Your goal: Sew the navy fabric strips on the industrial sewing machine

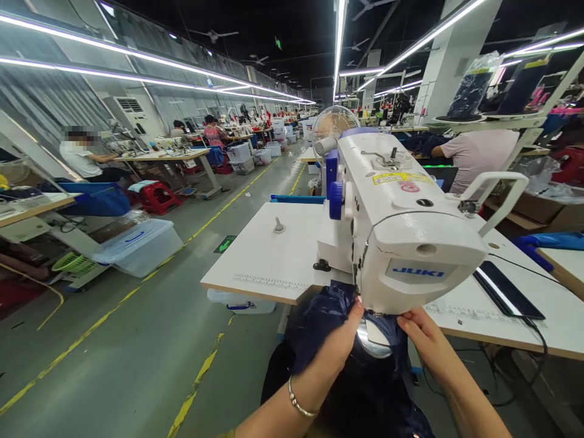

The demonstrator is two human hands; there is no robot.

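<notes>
A white industrial sewing machine [413,243] stands right in front of me, its head above both hands. Dark navy fabric [314,328] drapes around the machine's narrow arm end, with a shiny metal plate [374,340] showing between its folds. My left hand [340,340] grips the fabric at the left of the needle area, fingers partly hidden by cloth and machine. On the right side, my right hand [422,331] pinches the fabric edge between thumb and fingers. The machine head hides the needle and the cloth under it.
The white machine table [269,243] carries a thread-stand peg [278,225] and a printed ruler strip. At right lie a dark tablet-like panel [508,289] and a cable. Thread cones [469,91] stand upper right. A co-worker [479,155] sits beyond; plastic bins [137,243] line the aisle.
</notes>
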